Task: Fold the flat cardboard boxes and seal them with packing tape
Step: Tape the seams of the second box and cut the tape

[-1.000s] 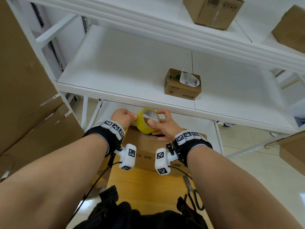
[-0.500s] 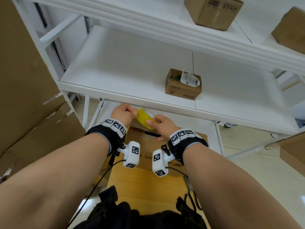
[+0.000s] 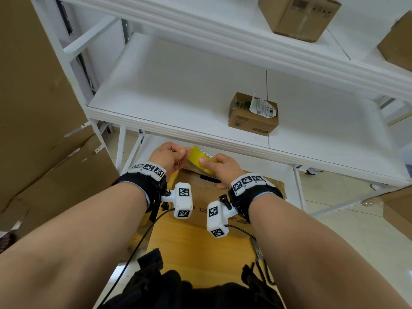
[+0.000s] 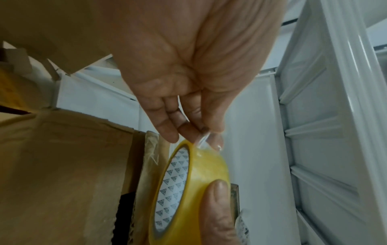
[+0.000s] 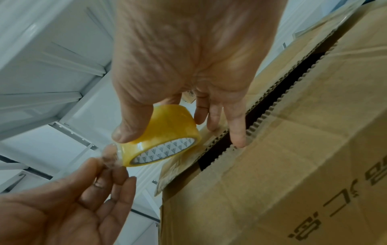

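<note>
A yellow roll of packing tape (image 3: 199, 159) (image 4: 194, 189) (image 5: 167, 132) is held over the far end of a folded cardboard box (image 3: 200, 190) (image 5: 293, 165). My right hand (image 3: 219, 166) (image 5: 184, 74) grips the roll, thumb on its outer face and fingers behind. My left hand (image 3: 169, 156) (image 4: 188, 74) pinches the clear free end of the tape (image 4: 202, 140) (image 5: 111, 154) at the roll's left edge. The box's top flaps meet with a dark gap (image 5: 261, 107) between them. Old clear tape clings to the box's far edge (image 4: 153, 149).
The box stands on a wooden table (image 3: 196, 248), with scissors (image 3: 259, 259) at its right edge. A white shelf rack (image 3: 178, 97) rises just beyond, holding a small labelled box (image 3: 253, 114). Large cardboard sheets (image 3: 33, 97) lean at the left. More boxes (image 3: 298, 16) sit higher up.
Both hands have moved forward and down with the roll, which has tilted from showing its core to nearly edge-on. The left fingers now pinch the tape's free end.
</note>
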Motion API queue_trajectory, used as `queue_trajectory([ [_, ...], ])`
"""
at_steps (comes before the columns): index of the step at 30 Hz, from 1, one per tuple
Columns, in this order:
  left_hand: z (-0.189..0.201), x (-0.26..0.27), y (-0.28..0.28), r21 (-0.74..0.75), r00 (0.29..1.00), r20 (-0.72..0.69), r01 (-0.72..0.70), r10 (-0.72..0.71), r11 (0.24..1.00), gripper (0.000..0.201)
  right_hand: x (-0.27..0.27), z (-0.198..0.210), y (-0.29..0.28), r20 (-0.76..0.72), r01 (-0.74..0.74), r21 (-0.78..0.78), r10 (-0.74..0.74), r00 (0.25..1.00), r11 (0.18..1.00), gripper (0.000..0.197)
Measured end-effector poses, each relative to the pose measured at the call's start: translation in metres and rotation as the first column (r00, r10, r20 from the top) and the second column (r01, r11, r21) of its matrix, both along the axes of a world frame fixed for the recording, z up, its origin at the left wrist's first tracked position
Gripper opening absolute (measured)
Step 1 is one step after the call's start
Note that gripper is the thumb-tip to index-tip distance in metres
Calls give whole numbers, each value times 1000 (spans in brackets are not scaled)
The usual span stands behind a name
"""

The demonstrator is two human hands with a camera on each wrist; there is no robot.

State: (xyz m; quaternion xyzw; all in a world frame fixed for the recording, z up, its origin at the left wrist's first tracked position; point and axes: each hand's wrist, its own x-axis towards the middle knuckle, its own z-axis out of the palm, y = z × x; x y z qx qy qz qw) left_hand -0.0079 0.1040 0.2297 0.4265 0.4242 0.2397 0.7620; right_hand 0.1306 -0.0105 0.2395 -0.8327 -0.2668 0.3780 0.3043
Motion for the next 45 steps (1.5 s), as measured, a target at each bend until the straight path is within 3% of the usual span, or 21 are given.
queue_trajectory([
  [6, -4, -1, 4, -67, 999, -33, -18, 16, 998, 13, -2, 1, 2, 39, -22, -36, 24, 999, 999, 49],
  [11, 1, 5, 11, -76, 994, -112, -13, 5, 997, 23, -1, 3, 7, 89, -107, -75, 114, 990, 991, 61],
  [16, -12, 0, 11, -117, 996, -93, 2, -13, 993, 27, -4, -4, 8, 226, -145, -175, 183, 957, 974, 70],
  [19, -20, -3, 10, -126, 996, -93, -14, 2, 992, 19, -4, -9, 7, 278, -135, -134, 168, 946, 982, 65],
  [22, -23, -2, 10, -132, 995, -104, -12, -2, 991, 25, -4, -10, 8, 274, -111, -59, 123, 954, 992, 65],
  [28, -32, 0, 12, -142, 990, -136, -50, 31, 989, 17, -11, -19, 13, 335, -166, -95, 188, 923, 982, 74],
  [33, -35, 4, 12, -126, 985, -173, -48, 26, 991, 14, -12, -31, 13, 263, -104, -40, 111, 958, 994, 81],
  [38, -34, 1, 8, -212, 996, -83, -33, 16, 977, 13, -18, -40, 16, 102, 38, 35, -41, 994, 999, 90],
  [45, -42, 3, 2, -199, 996, -70, 31, -46, 979, 13, -27, -55, 26, -174, 275, 132, -251, 952, 952, 100],
])
